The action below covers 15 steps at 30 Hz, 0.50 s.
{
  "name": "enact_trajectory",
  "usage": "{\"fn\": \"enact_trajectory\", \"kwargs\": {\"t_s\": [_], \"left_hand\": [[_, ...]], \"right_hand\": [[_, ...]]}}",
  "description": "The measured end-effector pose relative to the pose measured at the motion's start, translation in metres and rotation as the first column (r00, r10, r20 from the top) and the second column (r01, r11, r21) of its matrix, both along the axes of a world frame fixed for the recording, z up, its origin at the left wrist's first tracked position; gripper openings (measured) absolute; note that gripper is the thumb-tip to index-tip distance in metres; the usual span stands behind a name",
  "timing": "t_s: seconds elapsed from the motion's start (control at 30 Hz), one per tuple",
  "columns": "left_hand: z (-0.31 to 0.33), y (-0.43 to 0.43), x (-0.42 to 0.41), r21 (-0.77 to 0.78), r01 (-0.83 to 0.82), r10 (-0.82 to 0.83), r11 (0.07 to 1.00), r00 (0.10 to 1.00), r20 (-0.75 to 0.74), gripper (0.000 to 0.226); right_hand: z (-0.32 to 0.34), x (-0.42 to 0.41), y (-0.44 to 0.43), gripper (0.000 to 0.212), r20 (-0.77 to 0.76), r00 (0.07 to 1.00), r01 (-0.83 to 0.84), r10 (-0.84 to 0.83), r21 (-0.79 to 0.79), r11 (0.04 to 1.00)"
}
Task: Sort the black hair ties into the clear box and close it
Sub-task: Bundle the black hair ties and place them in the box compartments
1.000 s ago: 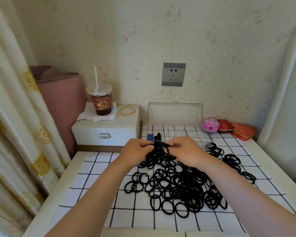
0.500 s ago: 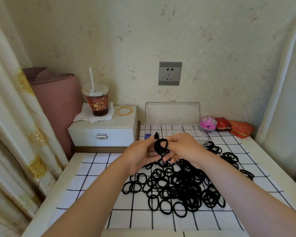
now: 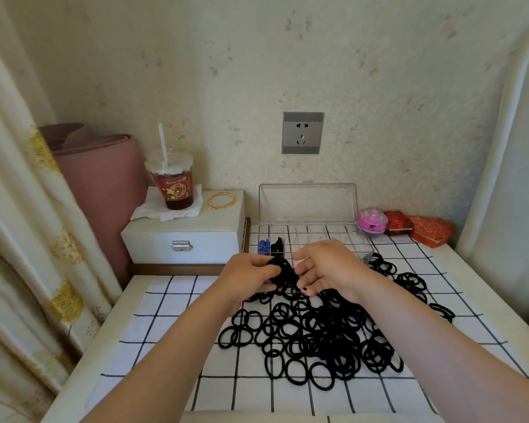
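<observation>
left hand [image 3: 247, 279] grip clenched round hair-tie bundle [image 3: 283, 271], right hand [image 3: 329, 267] grip released beside it

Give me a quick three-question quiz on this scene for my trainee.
1. True or false: the clear box's lid stands open.
2. What does the left hand hold?
3. Where does the gold bangle lie? A in the clear box; B on the white drawer box; C round the left hand's wrist.
Key: 1 true; 2 a bunch of black hair ties; 3 B.
</observation>
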<state>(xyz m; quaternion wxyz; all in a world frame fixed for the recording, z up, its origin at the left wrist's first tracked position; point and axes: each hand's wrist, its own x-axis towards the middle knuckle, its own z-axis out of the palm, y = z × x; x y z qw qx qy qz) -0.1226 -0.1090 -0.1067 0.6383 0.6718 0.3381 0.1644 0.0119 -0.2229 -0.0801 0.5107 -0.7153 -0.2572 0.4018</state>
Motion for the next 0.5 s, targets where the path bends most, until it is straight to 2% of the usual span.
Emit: {"fn": "enact_trajectory", "kwargs": {"t_s": [0.07, 0.17, 0.3, 0.4, 0.5], "left_hand": [[0.000, 0.001, 0.000, 0.008, 0.019, -0.019, 1.000, 1.000, 0.019, 0.022], [0.002, -0.001, -0.001, -0.003, 0.047, -0.047, 0.999, 0.998, 0.046, 0.018], [0.002, 0.000, -0.002, -0.035, 0.050, -0.047, 0.998, 0.997, 0.066, 0.014], [0.003, 0.001, -0.003, -0.112, 0.091, -0.081, 0.990, 0.993, 0.088, 0.020], [0.007, 0.001, -0.005, -0.200, 0.159, -0.135, 0.967, 0.982, 0.129, 0.024]], "right_hand": [[0.002, 0.000, 0.000, 0.027, -0.005, 1.000, -0.015, 0.015, 0.008, 1.000], [-0.001, -0.001, -0.001, 0.023, 0.081, 0.996, -0.030, 0.030, -0.001, 1.000], [-0.006, -0.003, 0.000, 0.029, 0.140, 0.990, -0.031, 0.033, -0.019, 0.999], [-0.008, -0.008, 0.001, 0.041, 0.117, 0.991, -0.072, 0.072, -0.006, 0.997], [-0.010, -0.008, 0.002, 0.041, 0.106, 0.991, -0.090, 0.088, 0.021, 0.996]]}}
